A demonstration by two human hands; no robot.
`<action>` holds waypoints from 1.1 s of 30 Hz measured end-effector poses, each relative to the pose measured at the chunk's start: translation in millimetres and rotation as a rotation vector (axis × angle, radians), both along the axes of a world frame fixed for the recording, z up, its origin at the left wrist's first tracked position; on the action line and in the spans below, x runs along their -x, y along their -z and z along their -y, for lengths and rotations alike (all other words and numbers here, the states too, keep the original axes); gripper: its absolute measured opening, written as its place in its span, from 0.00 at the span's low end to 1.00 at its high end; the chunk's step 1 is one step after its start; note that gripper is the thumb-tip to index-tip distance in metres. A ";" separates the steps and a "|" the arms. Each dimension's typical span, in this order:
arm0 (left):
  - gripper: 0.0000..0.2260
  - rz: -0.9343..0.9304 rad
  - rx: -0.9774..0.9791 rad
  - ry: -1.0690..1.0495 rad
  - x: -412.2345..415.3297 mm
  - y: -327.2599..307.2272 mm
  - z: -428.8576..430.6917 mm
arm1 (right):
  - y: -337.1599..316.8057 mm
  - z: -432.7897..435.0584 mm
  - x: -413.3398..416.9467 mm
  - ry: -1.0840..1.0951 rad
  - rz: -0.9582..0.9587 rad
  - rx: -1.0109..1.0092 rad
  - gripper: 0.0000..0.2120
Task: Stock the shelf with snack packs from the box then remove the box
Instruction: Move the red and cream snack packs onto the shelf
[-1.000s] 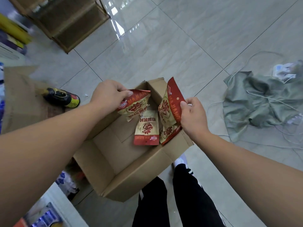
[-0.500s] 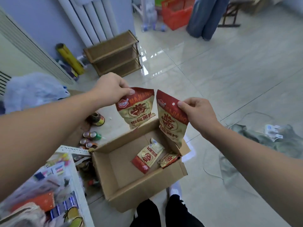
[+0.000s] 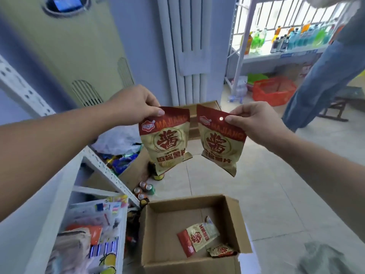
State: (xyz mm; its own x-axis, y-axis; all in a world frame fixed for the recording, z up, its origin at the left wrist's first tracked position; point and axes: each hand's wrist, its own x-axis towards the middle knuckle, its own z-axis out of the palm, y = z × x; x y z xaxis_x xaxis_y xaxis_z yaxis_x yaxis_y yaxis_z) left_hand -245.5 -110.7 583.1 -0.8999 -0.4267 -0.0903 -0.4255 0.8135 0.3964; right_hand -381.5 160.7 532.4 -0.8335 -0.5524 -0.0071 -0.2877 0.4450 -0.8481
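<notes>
**shelfnoob:** ok, what's each hand doing and where are the snacks compared to the box?

**aisle_rat:** Both hands are up in the air above the box (image 3: 167,224), on its far side. The left hand (image 3: 136,101) has thumb and fingers pinched on the top edge of the left pack (image 3: 166,139). The right hand (image 3: 254,123) is doing the same on the top corner of the right pack (image 3: 221,141), thumb right next to the hang hole. Both packs dangle face-on, red band up top, tan below, with a narrow gap between them, so not touching.

**shelfnoob:** anything left inside the box?

**aisle_rat:** Yep, two more. A larger pack (image 3: 197,238) lies flat and tilted on the box bottom, toward the right side. A smaller pack (image 3: 222,251) is tucked in the near-right corner, just beside it. The box sits open on the tiled floor, flaps out.

**shelfnoob:** and the shelf?

**aisle_rat:** The white shelf (image 3: 107,173) stands just left of the box, with mixed colourful packets on it. A few cans (image 3: 145,187) sit on the floor just beyond the box's far-left corner. Well beyond the box to the right there's a red basket (image 3: 274,89) and someone in jeans (image 3: 320,76).
</notes>
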 end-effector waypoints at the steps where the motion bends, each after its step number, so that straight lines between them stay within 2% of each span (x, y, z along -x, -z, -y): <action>1: 0.07 -0.013 0.008 -0.037 -12.7 -9.1 5.3 | -12.0 9.2 -0.5 -0.033 -0.017 0.023 0.06; 5: 0.08 -0.032 0.058 -0.212 -77.5 -45.9 16.9 | -50.0 48.4 -15.4 -0.186 -0.045 0.107 0.07; 14: 0.08 -0.089 0.149 -0.563 -223.8 -111.5 5.6 | -112.5 134.9 -76.2 -0.591 -0.205 0.123 0.08; 21: 0.08 -0.135 0.218 -0.762 -338.0 -138.6 -15.7 | -148.4 191.9 -168.1 -0.865 -0.424 0.169 0.05; 26: 0.06 -0.159 0.231 -0.903 -424.8 -148.7 -23.3 | -160.1 227.6 -240.7 -1.005 -0.432 0.217 0.07; 29: 0.06 -0.171 0.242 -0.978 -476.5 -148.6 -24.0 | -163.9 245.0 -288.2 -1.091 -0.505 0.225 0.10; 33: 0.06 -0.172 0.256 -1.054 -535.5 -142.3 -19.4 | -161.8 271.0 -349.9 -1.178 -0.555 0.220 0.05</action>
State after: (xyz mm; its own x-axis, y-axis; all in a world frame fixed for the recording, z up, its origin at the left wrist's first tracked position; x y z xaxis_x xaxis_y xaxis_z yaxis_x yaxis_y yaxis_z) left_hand 290.0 -91.3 725.4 -0.0645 -0.9771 0.2029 -0.9107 0.1407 0.3884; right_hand -31.6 -110.3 694.2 0.2809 -0.8895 0.3603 -0.7355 -0.4407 -0.5146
